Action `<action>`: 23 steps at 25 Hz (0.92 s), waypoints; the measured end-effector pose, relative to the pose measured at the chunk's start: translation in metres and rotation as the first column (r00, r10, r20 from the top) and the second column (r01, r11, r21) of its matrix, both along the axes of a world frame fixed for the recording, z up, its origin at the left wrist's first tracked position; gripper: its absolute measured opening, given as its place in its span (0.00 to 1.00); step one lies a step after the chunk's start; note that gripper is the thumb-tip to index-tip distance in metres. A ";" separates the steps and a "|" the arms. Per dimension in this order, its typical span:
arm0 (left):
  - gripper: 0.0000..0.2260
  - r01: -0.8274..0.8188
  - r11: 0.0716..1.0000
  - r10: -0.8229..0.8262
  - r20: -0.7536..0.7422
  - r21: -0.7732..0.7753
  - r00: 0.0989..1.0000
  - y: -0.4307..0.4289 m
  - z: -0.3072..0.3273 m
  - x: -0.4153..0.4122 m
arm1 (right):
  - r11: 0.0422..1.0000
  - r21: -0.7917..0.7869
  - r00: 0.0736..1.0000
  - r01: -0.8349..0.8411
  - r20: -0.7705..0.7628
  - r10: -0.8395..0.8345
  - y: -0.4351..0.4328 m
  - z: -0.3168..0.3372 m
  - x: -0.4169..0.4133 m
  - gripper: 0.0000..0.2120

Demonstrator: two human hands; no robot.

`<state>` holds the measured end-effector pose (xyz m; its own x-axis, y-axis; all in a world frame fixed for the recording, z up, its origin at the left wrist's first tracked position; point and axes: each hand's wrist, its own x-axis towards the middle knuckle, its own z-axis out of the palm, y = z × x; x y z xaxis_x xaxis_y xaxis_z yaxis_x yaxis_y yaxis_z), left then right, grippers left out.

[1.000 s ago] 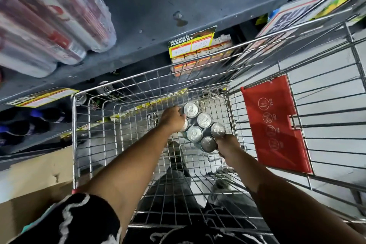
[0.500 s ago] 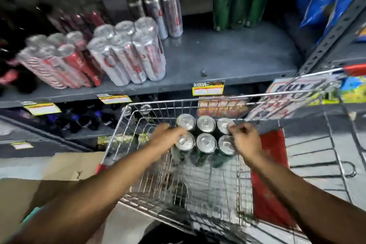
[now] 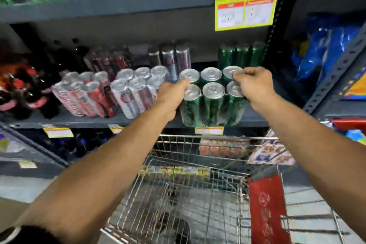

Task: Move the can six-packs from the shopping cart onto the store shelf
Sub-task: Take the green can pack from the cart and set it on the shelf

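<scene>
A green can six-pack with silver tops is held upright at the front edge of the grey store shelf. My left hand grips its left side and my right hand grips its top right cans. Whether its base rests on the shelf is hidden by blur. To its left on the shelf stand a silver six-pack and a red six-pack. The wire shopping cart sits below, with no packs visible in its basket.
Single dark cans and green cans stand at the shelf's back. A yellow price tag hangs from the shelf above. Blue bags fill the rack at right. The cart's red flap is at lower right.
Both hands lifted the green six-pack out of the cart basket and up to the shelf's front edge. The view tilted up from the cart to the shelf.
</scene>
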<state>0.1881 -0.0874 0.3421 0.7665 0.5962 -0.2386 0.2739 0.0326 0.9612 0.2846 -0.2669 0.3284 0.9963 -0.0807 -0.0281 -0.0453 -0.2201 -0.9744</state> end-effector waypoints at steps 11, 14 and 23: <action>0.19 0.056 0.987 -0.063 0.042 0.150 0.997 -0.001 -0.052 0.066 | 0.999 -0.045 1.000 0.024 -0.016 -0.025 0.008 -0.037 0.060 0.22; 0.14 0.148 0.985 -0.158 0.108 0.093 0.981 0.003 -0.066 0.045 | 0.996 0.083 1.000 -0.025 -0.008 0.026 0.000 -0.045 0.038 0.32; 0.23 0.319 0.886 -0.342 0.011 0.337 0.940 0.012 -0.121 0.020 | 0.948 -0.148 0.952 -0.283 0.079 0.296 -0.020 -0.098 -0.008 0.33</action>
